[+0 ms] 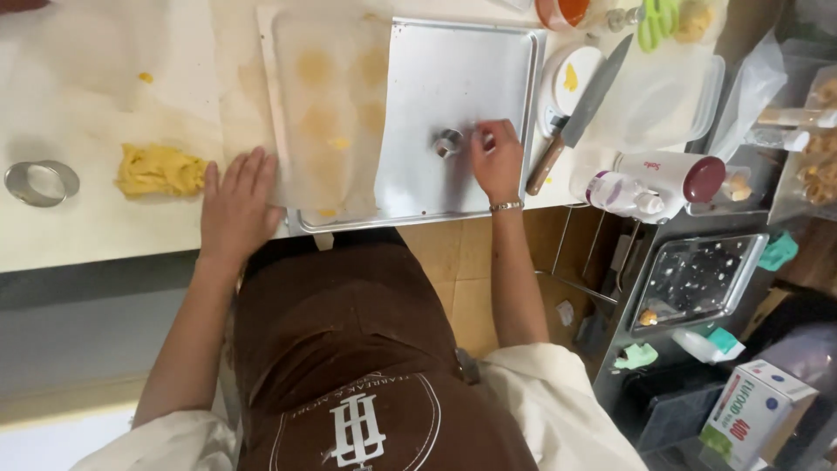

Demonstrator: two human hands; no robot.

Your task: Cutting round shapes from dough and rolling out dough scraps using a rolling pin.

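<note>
I am resting my left hand (235, 205) flat and spread wide on the pale bench (87, 235), fingers touching the edge of the greased, translucent baking paper (327, 113) that is lying over the left part of the shallow rectangular metal baking tray (453, 78). My right hand (495, 157) is hovering half-closed on the bare tray, fingertips just beside the small round metal cutter ring (448, 142), holding nothing. In my judgement, the ring is wanting a light pinch on its thin rim, kept level, with the left hand steadying the paper. A soft, ragged lump of yellow dough (159, 169) is lying near my left hand; a larger oval metal ring (41, 182) is sitting well apart. A wooden-handled knife (580, 113) is lying right of the tray
</note>
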